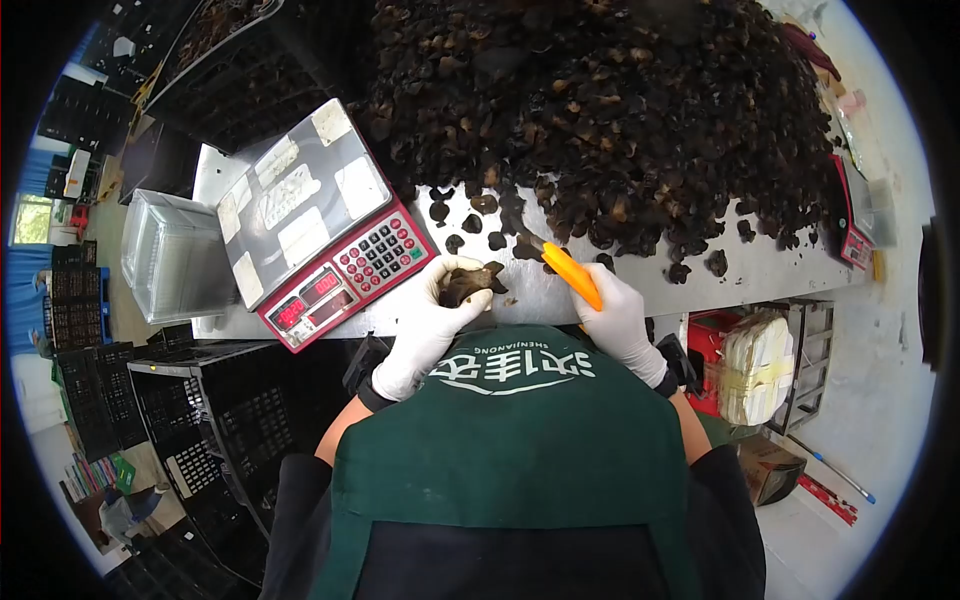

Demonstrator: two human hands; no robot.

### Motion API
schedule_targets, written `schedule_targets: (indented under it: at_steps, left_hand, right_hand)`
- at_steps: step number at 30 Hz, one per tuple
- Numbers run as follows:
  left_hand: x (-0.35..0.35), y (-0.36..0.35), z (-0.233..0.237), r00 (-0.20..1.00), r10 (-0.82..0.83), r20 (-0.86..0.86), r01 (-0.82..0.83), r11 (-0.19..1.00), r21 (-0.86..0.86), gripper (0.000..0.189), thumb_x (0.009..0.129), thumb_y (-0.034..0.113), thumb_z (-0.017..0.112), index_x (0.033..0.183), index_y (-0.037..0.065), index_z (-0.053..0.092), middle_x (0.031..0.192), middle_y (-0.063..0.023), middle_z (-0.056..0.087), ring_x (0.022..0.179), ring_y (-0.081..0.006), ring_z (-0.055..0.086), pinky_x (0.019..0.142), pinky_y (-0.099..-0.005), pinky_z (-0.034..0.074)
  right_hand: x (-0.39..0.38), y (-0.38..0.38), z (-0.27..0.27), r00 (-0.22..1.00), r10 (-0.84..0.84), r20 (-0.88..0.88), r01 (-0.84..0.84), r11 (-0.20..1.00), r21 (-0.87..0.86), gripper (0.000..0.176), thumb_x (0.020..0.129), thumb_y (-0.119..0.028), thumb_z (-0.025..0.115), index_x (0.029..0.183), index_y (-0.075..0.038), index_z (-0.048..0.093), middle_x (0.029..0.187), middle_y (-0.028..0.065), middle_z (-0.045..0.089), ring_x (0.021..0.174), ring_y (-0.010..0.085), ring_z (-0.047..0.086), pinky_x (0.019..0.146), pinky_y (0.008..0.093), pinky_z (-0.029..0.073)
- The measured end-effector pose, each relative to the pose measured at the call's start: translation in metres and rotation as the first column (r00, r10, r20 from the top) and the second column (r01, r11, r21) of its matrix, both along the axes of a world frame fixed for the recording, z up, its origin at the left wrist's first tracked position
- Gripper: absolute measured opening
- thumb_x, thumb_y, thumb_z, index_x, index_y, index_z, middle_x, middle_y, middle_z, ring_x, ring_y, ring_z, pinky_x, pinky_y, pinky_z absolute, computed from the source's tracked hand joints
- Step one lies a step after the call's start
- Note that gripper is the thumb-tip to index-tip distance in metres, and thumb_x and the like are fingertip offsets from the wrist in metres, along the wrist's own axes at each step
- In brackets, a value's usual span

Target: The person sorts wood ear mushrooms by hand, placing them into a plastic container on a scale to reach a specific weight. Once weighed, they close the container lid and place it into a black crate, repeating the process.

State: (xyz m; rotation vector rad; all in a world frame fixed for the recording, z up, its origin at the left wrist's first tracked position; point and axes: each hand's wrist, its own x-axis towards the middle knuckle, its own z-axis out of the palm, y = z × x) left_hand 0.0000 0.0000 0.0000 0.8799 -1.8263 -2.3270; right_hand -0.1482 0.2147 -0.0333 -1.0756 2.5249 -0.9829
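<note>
My left hand, in a white glove, is closed around a dark brown wood ear mushroom just above the table's near edge. In my gloved right hand is an orange-handled knife, its front end pointing up and left toward the table; the blade is hard to make out. Both hands are in front of my green apron, a short gap between them. A large heap of wood ear mushrooms covers the far side of the metal table, with several loose pieces nearer to me.
A red digital scale with a steel plate stands left of my hands. Beside it are stacked clear plastic containers. Black crates stand at lower left. Another red scale is at the table's right end. A taped white bundle sits below right.
</note>
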Motion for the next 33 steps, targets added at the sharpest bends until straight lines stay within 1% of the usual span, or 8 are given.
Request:
schedule_targets:
  at_steps: [2,10,15,22,25,29,31,33]
  left_hand:
    - [0.002,0.000,0.002,0.999,0.028,-0.029,-0.029,0.999,-0.046,0.037,0.087,0.002,0.073,0.120,0.004,0.056,0.109,-0.0033,0.065,0.104,-0.0113,0.060,0.096,-0.0255,0.046]
    - [0.010,-0.002,-0.015,0.974,0.166,-0.154,-0.110,0.941,0.320,0.039,0.090,0.004,0.067,0.126,0.003,0.052,0.118,-0.0082,0.061,0.108,-0.0149,0.060,0.091,-0.0269,0.047]
    - [0.027,-0.010,-0.011,0.960,0.235,-0.150,-0.141,0.873,0.466,0.039,0.096,0.008,0.059,0.134,0.001,0.050,0.122,-0.0086,0.060,0.102,-0.0152,0.061,0.086,-0.0265,0.049]
    - [0.041,-0.012,-0.025,0.927,0.323,-0.188,-0.230,0.890,0.394,0.041,0.097,0.011,0.061,0.137,0.003,0.050,0.129,-0.0101,0.059,0.104,-0.0190,0.064,0.082,-0.0261,0.050]
    - [0.042,-0.012,-0.019,0.912,0.355,-0.204,-0.241,0.869,0.433,0.042,0.099,0.013,0.060,0.138,0.002,0.049,0.130,-0.0106,0.058,0.106,-0.0210,0.065,0.081,-0.0269,0.051]
    - [0.045,-0.013,-0.019,0.910,0.362,-0.201,-0.242,0.859,0.452,0.042,0.100,0.013,0.057,0.139,0.001,0.047,0.130,-0.0121,0.057,0.100,-0.0192,0.065,0.082,-0.0260,0.051]
    - [0.044,-0.012,-0.018,0.911,0.352,-0.216,-0.232,0.868,0.438,0.043,0.100,0.012,0.058,0.139,0.000,0.047,0.127,-0.0128,0.059,0.095,-0.0178,0.065,0.080,-0.0259,0.051]
    - [0.041,-0.010,-0.014,0.931,0.323,-0.170,-0.247,0.900,0.360,0.042,0.100,0.011,0.058,0.139,-0.001,0.048,0.123,-0.0125,0.061,0.092,-0.0155,0.064,0.080,-0.0251,0.051]
  right_hand:
    - [0.005,-0.008,-0.005,0.992,-0.028,0.121,0.026,1.000,0.011,0.036,0.084,-0.021,0.070,0.116,-0.008,0.059,0.095,0.0158,0.068,0.086,0.0362,0.067,0.074,0.0427,0.054]
    - [0.003,-0.052,-0.017,0.955,0.115,0.273,-0.156,0.979,0.135,0.043,0.085,-0.027,0.068,0.122,-0.010,0.056,0.102,0.0163,0.068,0.095,0.0364,0.066,0.081,0.0445,0.053]
    - [-0.002,-0.103,-0.027,0.952,0.263,0.158,-0.284,0.950,0.129,0.041,0.084,-0.021,0.066,0.121,-0.006,0.058,0.103,0.0174,0.067,0.095,0.0357,0.066,0.082,0.0443,0.053]
    - [-0.007,-0.184,-0.049,0.885,0.443,0.143,-0.460,0.880,0.122,0.046,0.084,-0.017,0.069,0.124,0.000,0.057,0.114,0.0223,0.064,0.106,0.0402,0.062,0.092,0.0442,0.050]
    - [-0.006,-0.197,-0.068,0.875,0.452,0.173,-0.448,0.892,-0.063,0.048,0.084,-0.020,0.070,0.127,-0.001,0.057,0.117,0.0219,0.063,0.112,0.0401,0.058,0.096,0.0443,0.047]
    - [-0.008,-0.179,-0.062,0.852,0.487,-0.191,-0.507,0.859,-0.070,0.033,0.087,-0.013,0.065,0.119,-0.005,0.064,0.115,0.0166,0.062,0.109,0.0353,0.057,0.096,0.0411,0.046]
    - [-0.013,-0.166,-0.028,0.888,0.459,-0.025,-0.458,0.882,-0.112,0.021,0.090,-0.011,0.063,0.108,-0.003,0.069,0.107,0.0131,0.065,0.098,0.0291,0.062,0.087,0.0359,0.049]
    - [-0.018,-0.148,0.015,0.768,0.463,0.443,-0.388,0.886,-0.254,0.019,0.092,-0.012,0.063,0.107,-0.002,0.069,0.099,0.0115,0.066,0.088,0.0227,0.064,0.079,0.0316,0.051]
